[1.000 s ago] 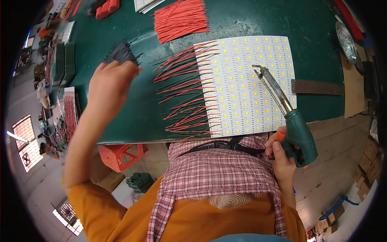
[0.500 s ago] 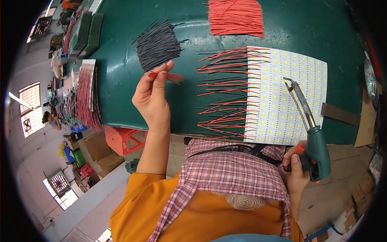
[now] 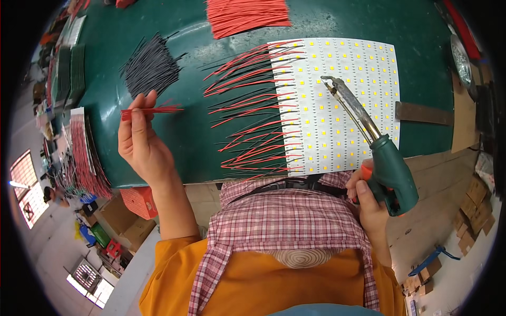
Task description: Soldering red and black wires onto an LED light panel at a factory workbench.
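**Wires pinched at left, soldering tool gripped at right**

Landmark for all positions is the white rectangular LED panel point(image 3: 342, 105) dotted with yellow chips, lying flat on the dark green bench top point(image 3: 158, 31). No containers sit on the bench; brown cardboard boxes point(image 3: 477, 210) stand on the floor to the right of the panel, contents not discernible. Red and black wire leads point(image 3: 253, 110) fan out from the panel's left edge. A loose heap of black wires point(image 3: 150, 66) lies well left of the panel; a heap of red wires point(image 3: 245, 16) lies beyond its far edge.

The left hand point(image 3: 139, 142) is raised left of the panel, thumb and fingers closed on a thin bunch of short red wires point(image 3: 153, 110). The right hand point(image 3: 369, 197), at the panel's near right corner, is clenched around the green pistol-grip soldering tool point(image 3: 390, 174), its metal barrel angled over the panel.
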